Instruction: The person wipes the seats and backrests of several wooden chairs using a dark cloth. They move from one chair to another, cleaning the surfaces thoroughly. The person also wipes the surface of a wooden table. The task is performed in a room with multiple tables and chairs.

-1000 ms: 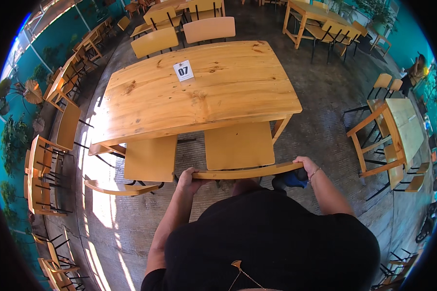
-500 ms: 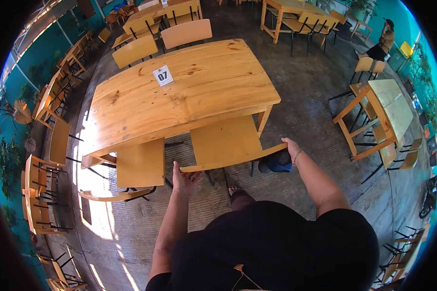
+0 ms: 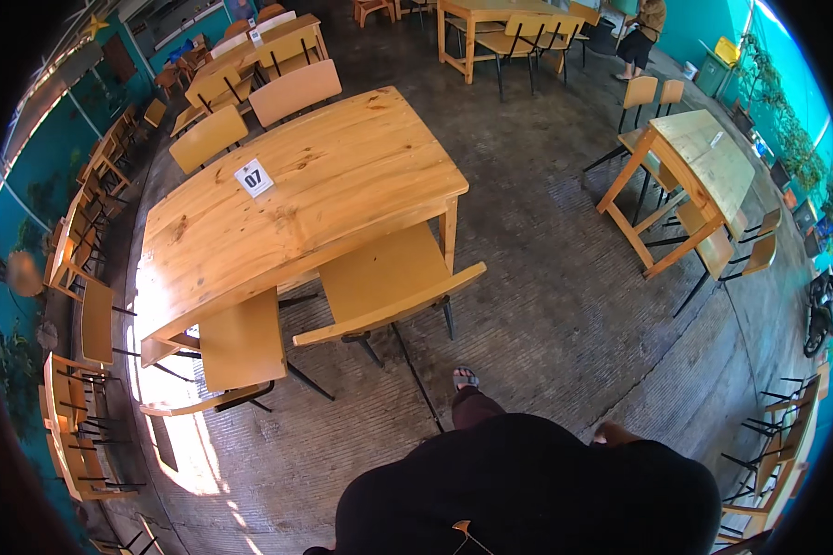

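Both hands have left the black-legged wooden chair [image 3: 379, 268], which stands at the dining table's [image 3: 342, 176] five o'clock, probably stiff, fairly light, best gripped at both backrest [image 3: 398, 314] ends; right hand [image 3: 611, 433], four o'clock, opening indiscernible; left hand unseen.

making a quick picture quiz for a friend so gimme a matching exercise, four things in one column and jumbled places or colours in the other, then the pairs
1 white card
2 seats of the two chairs on the near side of the large table
3 pendant
4 motorcycle

A against the black shirt
B mustard yellow
C near the right rim of the picture
D on the tabletop

Pairs: 1-D, 2-B, 3-A, 4-C
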Available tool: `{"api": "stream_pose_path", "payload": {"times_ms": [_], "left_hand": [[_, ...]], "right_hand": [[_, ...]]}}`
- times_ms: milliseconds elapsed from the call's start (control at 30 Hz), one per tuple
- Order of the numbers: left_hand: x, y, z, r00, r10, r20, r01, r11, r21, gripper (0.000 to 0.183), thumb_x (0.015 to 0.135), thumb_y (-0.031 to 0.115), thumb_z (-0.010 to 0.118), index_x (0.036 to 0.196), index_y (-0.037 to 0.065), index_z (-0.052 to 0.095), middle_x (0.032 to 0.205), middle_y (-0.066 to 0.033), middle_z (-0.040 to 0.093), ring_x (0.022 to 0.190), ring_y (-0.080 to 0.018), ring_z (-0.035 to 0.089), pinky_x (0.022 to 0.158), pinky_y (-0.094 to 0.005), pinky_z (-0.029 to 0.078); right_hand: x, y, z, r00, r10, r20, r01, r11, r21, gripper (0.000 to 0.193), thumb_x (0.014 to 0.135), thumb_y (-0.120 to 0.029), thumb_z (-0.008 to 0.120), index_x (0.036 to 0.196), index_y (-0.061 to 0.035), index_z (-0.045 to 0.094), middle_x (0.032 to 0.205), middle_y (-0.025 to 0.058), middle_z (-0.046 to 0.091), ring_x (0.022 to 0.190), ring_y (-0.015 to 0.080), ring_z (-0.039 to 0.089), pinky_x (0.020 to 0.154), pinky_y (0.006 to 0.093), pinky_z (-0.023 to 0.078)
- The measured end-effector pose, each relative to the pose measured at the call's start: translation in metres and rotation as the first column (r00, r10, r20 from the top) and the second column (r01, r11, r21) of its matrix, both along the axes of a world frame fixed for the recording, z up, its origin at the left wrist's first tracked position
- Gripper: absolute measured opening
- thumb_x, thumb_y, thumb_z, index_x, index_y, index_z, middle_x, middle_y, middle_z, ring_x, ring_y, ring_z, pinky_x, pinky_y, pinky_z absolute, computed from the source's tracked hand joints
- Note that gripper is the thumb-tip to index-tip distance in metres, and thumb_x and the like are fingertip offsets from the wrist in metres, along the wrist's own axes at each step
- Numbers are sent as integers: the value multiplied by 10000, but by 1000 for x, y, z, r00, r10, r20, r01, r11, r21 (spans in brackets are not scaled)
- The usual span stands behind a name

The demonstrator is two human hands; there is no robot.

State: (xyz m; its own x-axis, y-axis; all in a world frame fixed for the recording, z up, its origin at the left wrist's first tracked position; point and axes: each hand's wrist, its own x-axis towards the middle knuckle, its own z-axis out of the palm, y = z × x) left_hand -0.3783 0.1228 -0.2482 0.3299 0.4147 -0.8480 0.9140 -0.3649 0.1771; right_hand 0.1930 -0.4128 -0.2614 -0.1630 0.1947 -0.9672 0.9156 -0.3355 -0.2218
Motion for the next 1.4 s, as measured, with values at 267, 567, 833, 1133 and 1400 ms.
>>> {"api": "stream_pose_path", "payload": {"times_ms": [267,567,833,1133,1400], "left_hand": [[68,26,20,974,-173,-144,182,982,52,437,829,326,682,1171,58,636,1019,-216,693,979,-353,680,815,-418,565],[407,33,-16,929,-319,186,270,931,246,346,830,357,623,990,61,704,947,-181,714,916,-357,690,790,-442,546],[614,-36,63,941,-159,300,156,987,32,497,859,472,595,1077,32,673,1059,-231,671,1047,-364,644,897,-447,501],[670,48,12,883,-469,0,466,876,-122,495,871,459,610,1139,46,658,1140,-208,648,1053,-364,642,896,-448,505],[844,103,7,834,-546,76,551,830,-86,500,882,448,624,1193,58,644,1213,-187,628,1058,-364,640,894,-449,508]], "right_hand": [[104,23,4,810,-345,474,272,937,218,302,823,-200,588,1096,-141,701,1114,130,692,1086,306,652,893,424,529],[280,178,140,406,-914,22,607,287,741,437,876,-459,601,1036,-67,708,1009,213,687,976,375,654,845,419,522],[375,-16,122,-72,-945,320,765,153,625,644,682,-455,789,1075,43,680,1034,174,712,1032,307,671,836,380,538],[180,-161,-32,207,-824,527,826,436,358,278,876,-141,555,1094,-89,720,1178,107,683,1103,262,654,901,382,546],[273,-27,28,-29,-886,462,903,175,391,231,849,-169,558,975,-92,735,1075,139,702,1004,286,683,830,404,554]]}}
